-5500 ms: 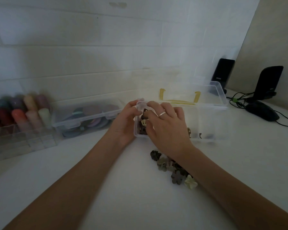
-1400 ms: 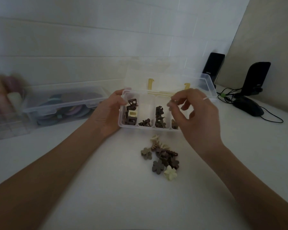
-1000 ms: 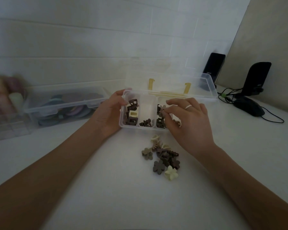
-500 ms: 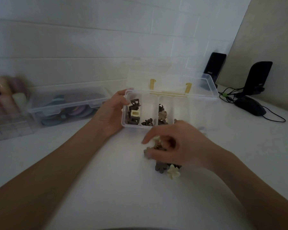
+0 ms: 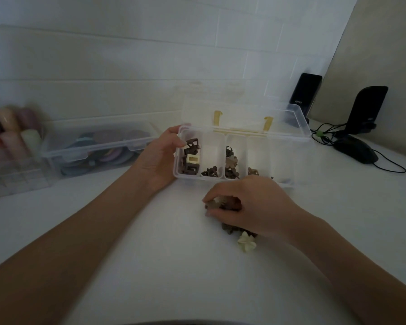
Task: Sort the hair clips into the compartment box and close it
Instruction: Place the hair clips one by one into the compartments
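Down from the compartment box (image 5: pixel 291 127) a second ago, the right hand (image 5: pixel 249 205) now pinches a hair clip (image 5: pixel 217 202) from the loose pile (image 5: pixel 239 233). The left hand (image 5: pixel 159 158) grips the box's left end.

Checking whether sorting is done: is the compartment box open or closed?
Open: the compartment box has its lid tilted back, showing its compartments.
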